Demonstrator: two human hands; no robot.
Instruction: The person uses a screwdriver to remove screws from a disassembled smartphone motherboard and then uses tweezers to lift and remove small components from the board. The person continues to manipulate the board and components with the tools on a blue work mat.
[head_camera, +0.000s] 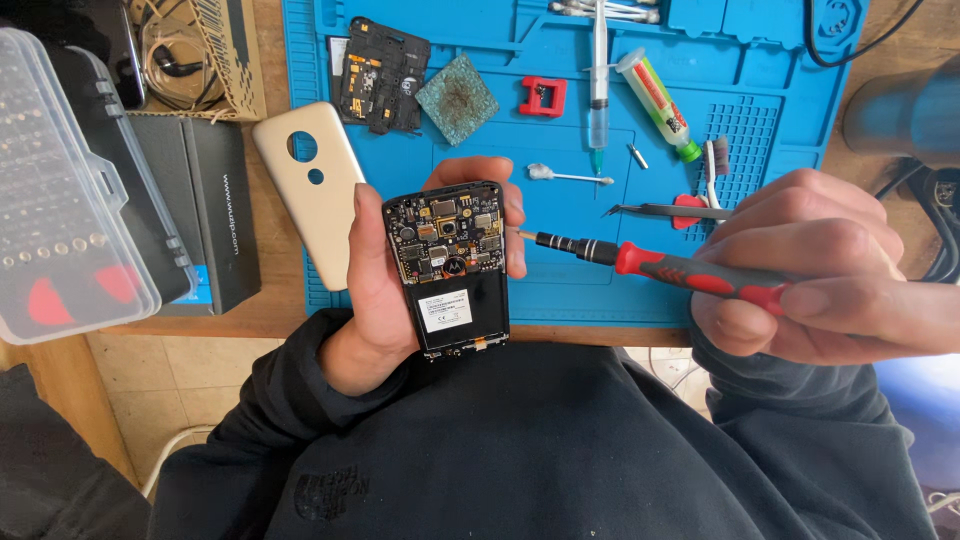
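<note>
My left hand (375, 290) grips an opened phone (450, 265) upright over my lap, its circuit board and black battery facing me. My right hand (830, 270) holds a red and black screwdriver (660, 265) level, with the tip just right of the phone's upper edge, beside my left fingertips. On the blue work mat (560, 290) lie the gold back cover (310, 190), a black inner frame (382, 75), a corroded square shield (457, 98), a small red block (542, 97), a syringe (598, 100), a paste tube (658, 103), a cotton swab (565, 176) and tweezers (665, 211).
A clear case of screwdriver bits (60, 190) stands open at the left, over a black box (205, 215). A cardboard box with cables (195, 50) sits at the back left. A black cable (860, 45) runs at the top right. The wooden table edge (250, 325) is near my chest.
</note>
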